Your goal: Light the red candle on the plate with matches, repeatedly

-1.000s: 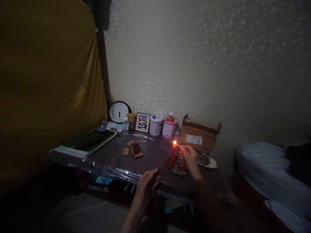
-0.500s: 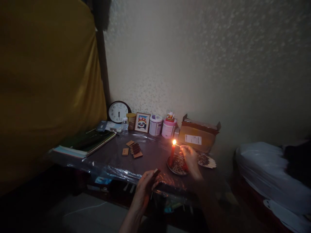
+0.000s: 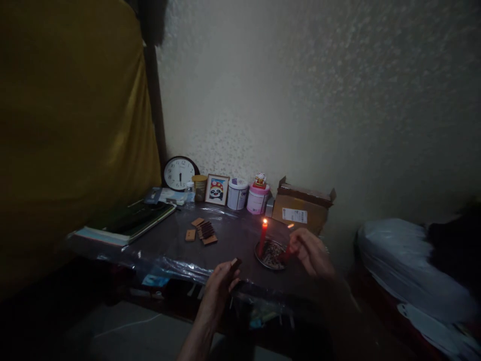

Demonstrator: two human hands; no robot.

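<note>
Mostly covered by left hand (image 3: 218, 282): small box (image 3: 236, 261). Partly behind right hand (image 3: 312, 253): red object (image 3: 287, 251). Too small to read: carton label (image 3: 295, 215).

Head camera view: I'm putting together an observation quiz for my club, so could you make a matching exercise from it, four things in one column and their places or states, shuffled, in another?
Things
1. slender lit red candle
2. small brown flat box
3. round pink canister
4. round white-faced clock with a dark rim

Places and states
A. topped by a small red-and-white figurine
B. partly behind a yellow-lidded round jar
C. held in the left hand
D. standing in a round shiny dish

Right pairs: 1-D, 2-C, 3-A, 4-B
</note>
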